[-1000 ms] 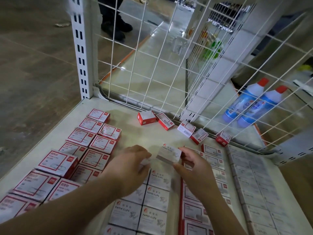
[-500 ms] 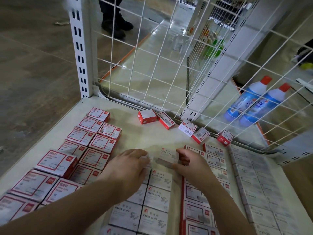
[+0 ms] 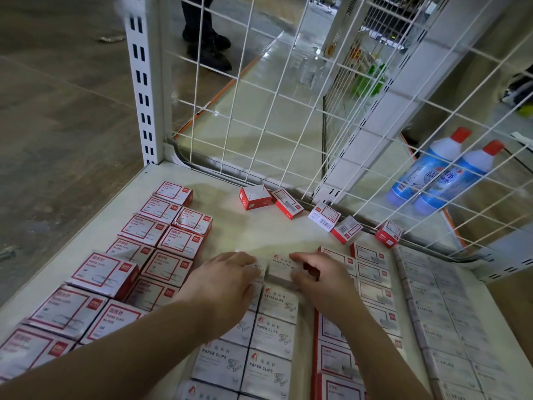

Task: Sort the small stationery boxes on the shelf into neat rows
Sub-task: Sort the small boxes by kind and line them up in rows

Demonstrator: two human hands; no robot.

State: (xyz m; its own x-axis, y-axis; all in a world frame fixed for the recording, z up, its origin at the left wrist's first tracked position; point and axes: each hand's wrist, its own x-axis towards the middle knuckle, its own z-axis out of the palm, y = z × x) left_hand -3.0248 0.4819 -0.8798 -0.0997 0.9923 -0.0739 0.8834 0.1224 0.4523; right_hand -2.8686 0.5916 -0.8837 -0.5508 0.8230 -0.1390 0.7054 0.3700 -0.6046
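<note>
1. The white paper-clip box [image 3: 281,268] lies flat on the shelf [image 3: 253,226] at the far end of the right-hand white row, touching the next box in that row.
2. My right hand [image 3: 320,280] pinches this box from its right side, thumb and fingers curled against its edge.
3. My left hand [image 3: 227,280] lies palm down over the head of the neighbouring white row [image 3: 230,359]; its fingertips reach the box's left side. I think the fingers are fairly straight, but they blur there.
4. Left of me, red-framed boxes [image 3: 161,238] sit in two columns, with larger ones of the same kind nearer me.
5. Right of my right hand runs a column of red-edged boxes [image 3: 372,280], and beyond it a block of pale staples boxes [image 3: 450,319].
6. Five loose red boxes [image 3: 288,203] lie scattered along the back edge, close to the wire grid [image 3: 259,116].
7. Behind the grid, two blue bottles [image 3: 438,177] with red caps lean together.
</note>
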